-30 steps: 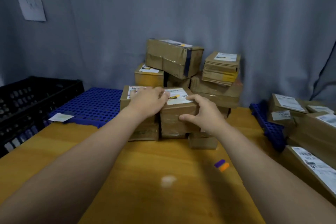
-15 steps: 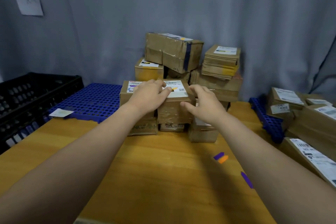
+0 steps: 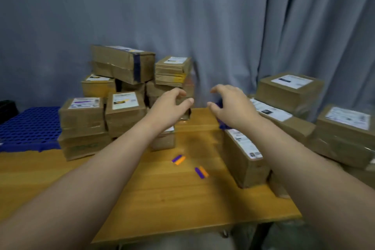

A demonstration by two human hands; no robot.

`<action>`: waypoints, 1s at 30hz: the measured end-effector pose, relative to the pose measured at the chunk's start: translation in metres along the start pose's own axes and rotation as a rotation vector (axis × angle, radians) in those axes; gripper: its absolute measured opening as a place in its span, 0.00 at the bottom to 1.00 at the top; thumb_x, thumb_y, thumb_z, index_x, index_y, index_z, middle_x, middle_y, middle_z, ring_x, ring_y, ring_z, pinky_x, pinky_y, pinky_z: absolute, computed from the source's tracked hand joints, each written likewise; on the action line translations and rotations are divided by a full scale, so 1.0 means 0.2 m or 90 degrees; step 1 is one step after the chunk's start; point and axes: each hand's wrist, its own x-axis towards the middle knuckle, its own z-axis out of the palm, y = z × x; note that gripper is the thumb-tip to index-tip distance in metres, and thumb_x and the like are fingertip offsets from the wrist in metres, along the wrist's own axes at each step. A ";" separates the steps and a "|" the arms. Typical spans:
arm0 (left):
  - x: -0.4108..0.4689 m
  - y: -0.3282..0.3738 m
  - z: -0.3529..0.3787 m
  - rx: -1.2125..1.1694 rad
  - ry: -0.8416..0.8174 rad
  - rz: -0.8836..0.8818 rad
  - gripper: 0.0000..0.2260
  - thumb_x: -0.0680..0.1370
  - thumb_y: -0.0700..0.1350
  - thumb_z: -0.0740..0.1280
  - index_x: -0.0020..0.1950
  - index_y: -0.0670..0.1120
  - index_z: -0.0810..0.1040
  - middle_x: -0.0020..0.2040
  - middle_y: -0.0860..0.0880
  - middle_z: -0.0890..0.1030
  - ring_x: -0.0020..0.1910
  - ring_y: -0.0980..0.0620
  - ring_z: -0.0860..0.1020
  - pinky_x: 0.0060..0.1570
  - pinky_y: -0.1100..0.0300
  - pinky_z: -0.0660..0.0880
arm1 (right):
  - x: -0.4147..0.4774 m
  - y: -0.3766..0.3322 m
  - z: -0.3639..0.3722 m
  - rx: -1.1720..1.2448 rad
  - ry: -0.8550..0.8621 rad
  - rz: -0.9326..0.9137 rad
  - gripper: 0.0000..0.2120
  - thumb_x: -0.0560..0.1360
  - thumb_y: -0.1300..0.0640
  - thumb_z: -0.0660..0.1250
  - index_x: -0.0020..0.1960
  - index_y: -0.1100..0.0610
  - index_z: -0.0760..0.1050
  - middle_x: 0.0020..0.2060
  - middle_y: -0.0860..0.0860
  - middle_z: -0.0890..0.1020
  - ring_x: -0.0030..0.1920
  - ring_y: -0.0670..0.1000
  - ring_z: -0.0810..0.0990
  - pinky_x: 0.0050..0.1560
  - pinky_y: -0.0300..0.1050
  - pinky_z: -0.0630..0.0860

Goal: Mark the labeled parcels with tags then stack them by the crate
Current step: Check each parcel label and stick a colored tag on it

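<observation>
We see only a corner of the black crate [image 3: 7, 107], cut off at the left edge. Our left arm [image 3: 140, 142] hides part of a small parcel [image 3: 166, 141]. The print on the parcel labels [image 3: 125, 100] is too blurred to read.

Left hand [image 3: 169, 108], right hand [image 3: 233, 108] and both forearms [image 3: 113, 158] are bare.

Matt cardboard parcels [image 3: 125, 119], white paper labels [image 3: 125, 100]; smooth wood table [image 3: 162, 193]; perforated blue plastic pallet [image 3: 28, 128]; grey cloth curtain [image 3: 203, 16].
</observation>
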 end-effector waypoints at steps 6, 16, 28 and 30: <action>0.02 0.21 0.37 -0.016 -0.115 -0.013 0.20 0.79 0.52 0.64 0.67 0.43 0.72 0.65 0.44 0.75 0.63 0.47 0.73 0.59 0.59 0.68 | -0.15 0.41 -0.21 -0.134 -0.091 0.191 0.28 0.73 0.40 0.63 0.66 0.56 0.66 0.63 0.58 0.71 0.64 0.61 0.69 0.61 0.56 0.68; -0.08 0.32 0.69 -0.058 -0.180 -0.021 0.20 0.79 0.52 0.64 0.67 0.43 0.71 0.66 0.45 0.73 0.63 0.50 0.72 0.58 0.62 0.67 | -0.31 0.69 -0.28 -0.097 -0.260 0.306 0.40 0.67 0.32 0.67 0.69 0.52 0.61 0.65 0.58 0.68 0.64 0.61 0.67 0.58 0.56 0.72; -0.26 0.30 0.46 -0.518 -0.070 -0.220 0.42 0.71 0.66 0.65 0.76 0.61 0.44 0.72 0.54 0.66 0.66 0.47 0.72 0.63 0.45 0.71 | -0.46 0.28 -0.10 0.132 0.131 0.120 0.34 0.63 0.46 0.75 0.64 0.55 0.65 0.59 0.55 0.67 0.61 0.59 0.67 0.60 0.51 0.66; -0.28 0.24 0.39 -0.577 0.023 -0.201 0.39 0.73 0.57 0.71 0.75 0.60 0.48 0.68 0.53 0.72 0.63 0.48 0.75 0.59 0.46 0.74 | -0.49 0.16 -0.02 0.169 0.125 0.049 0.34 0.63 0.46 0.75 0.63 0.56 0.66 0.58 0.55 0.65 0.60 0.59 0.67 0.59 0.52 0.68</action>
